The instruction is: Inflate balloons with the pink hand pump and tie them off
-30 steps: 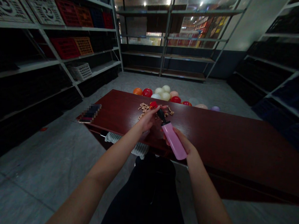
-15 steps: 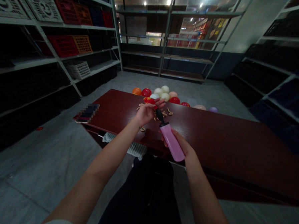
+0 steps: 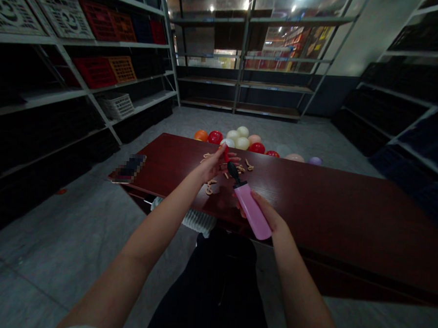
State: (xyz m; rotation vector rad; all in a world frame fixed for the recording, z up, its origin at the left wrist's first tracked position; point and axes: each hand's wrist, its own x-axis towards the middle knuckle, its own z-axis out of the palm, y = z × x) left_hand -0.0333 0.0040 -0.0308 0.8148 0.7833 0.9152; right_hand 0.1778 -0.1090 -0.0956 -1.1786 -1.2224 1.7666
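In the head view, my right hand (image 3: 264,209) is wrapped round the pink barrel of a balloon pump (image 3: 252,212). The pump slants up and leftward, and its black nozzle end (image 3: 233,171) points away from me. A small red balloon (image 3: 226,154) sits at the nozzle tip. My left hand (image 3: 214,165) has it between the thumb and fingers, with the other fingers stretched out beyond; the hand covers part of the balloon. Several uninflated beige balloons (image 3: 209,188) lie on the dark red table (image 3: 312,208) around and under my left hand.
Inflated balloons (image 3: 242,143) in white, red, orange and other colours lie past the table's far edge. A blurred-out phone-like object (image 3: 129,168) rests at the left corner. Pale ribbed cloth (image 3: 199,220) shows below the near edge. Shelves with crates (image 3: 95,72) stand left.
My left thumb has moved up and the hand has turned over the balloon. The red patterned part that showed above the hand is now mostly hidden. My right hand keeps its grip on the pump.
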